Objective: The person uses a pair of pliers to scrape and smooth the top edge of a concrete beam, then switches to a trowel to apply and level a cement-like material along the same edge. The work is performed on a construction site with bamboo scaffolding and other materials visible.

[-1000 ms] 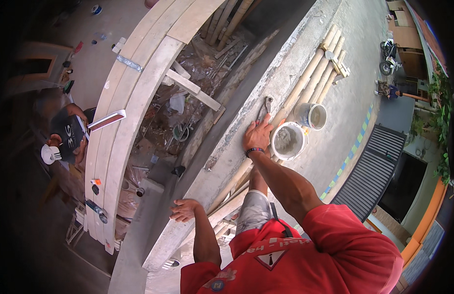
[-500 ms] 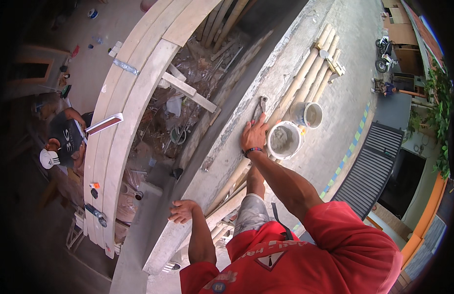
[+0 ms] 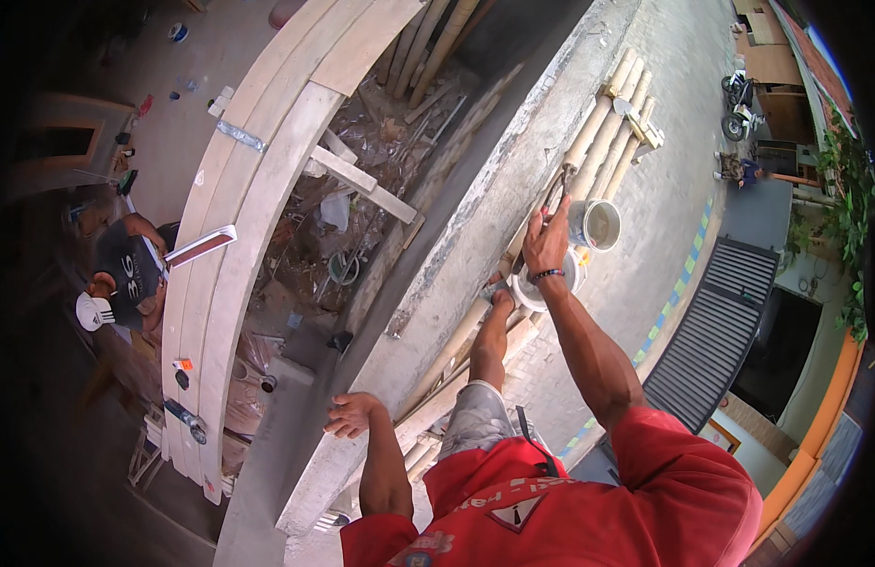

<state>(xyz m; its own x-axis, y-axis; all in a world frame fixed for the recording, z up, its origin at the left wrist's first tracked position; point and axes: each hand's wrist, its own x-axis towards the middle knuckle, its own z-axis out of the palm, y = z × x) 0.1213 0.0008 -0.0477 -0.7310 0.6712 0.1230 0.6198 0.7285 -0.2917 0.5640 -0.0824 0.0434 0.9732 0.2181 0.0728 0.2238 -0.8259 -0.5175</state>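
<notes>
Red shirt (image 3: 598, 510), white bucket (image 3: 577, 276), mottled grey wall (image 3: 461, 274), tan bamboo poles (image 3: 600, 126), blue-and-green striped edging (image 3: 678, 291)

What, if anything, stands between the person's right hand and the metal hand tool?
Nothing visible: the right hand holds the metal hand tool by its handle end. The white bucket shows partly behind the right forearm, not between them.

- The one view comes from the person's head, through the left one of two wide fisheye cameras.
- It faces steeply down, over the red shirt (image 3: 589, 487) at the near side, to the left hand (image 3: 352, 416) and the right hand (image 3: 546, 241).
- The shirt is close to the lens; the motorcycle (image 3: 738, 106), far right, is well apart.
- The concrete ledge (image 3: 447, 274) crosses slantwise, near left to far right.
- Its width takes in curved boards (image 3: 206, 293) left and a dark gate (image 3: 707, 331) right.
</notes>
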